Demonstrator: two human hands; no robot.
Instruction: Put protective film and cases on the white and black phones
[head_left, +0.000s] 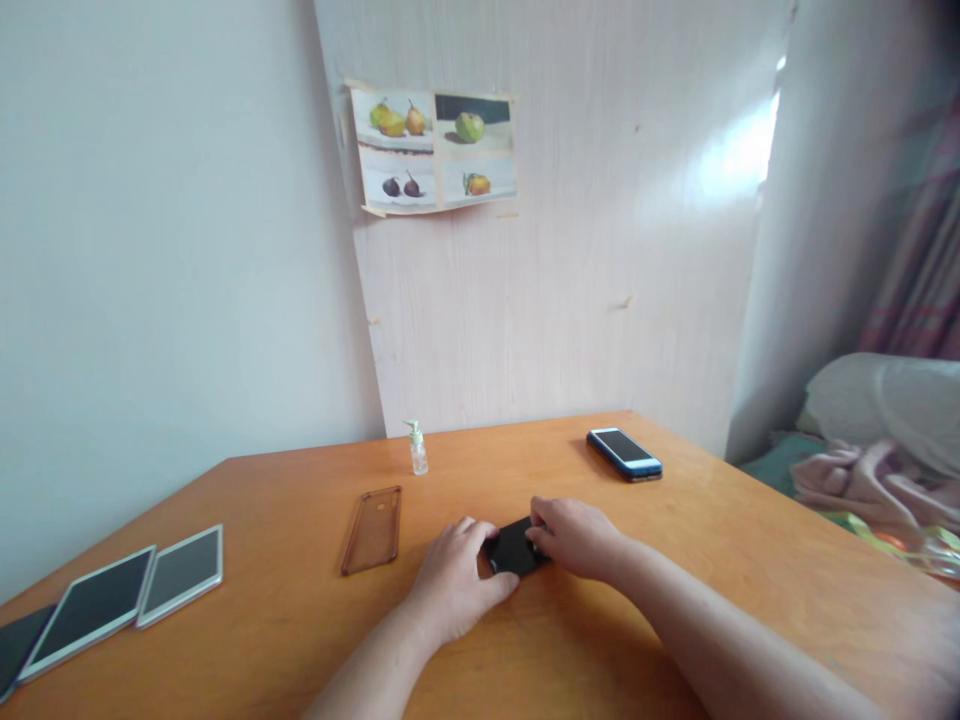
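A black phone [514,548] lies flat on the orange wooden table [300,640], near the middle. My left hand [455,580] rests on its left end with the fingers curled over the edge. My right hand [574,537] covers its right end, fingertips pressed on the top. Most of the phone is hidden under both hands. A clear brownish phone case [372,528] lies just left of my left hand.
A small pump bottle [418,449] stands behind the case. A phone in a blue case [624,453] lies at the far right of the table. Two white tablets [124,595] lie at the left edge. A fruit picture [433,147] hangs on the wall; bedding [877,470] is at right.
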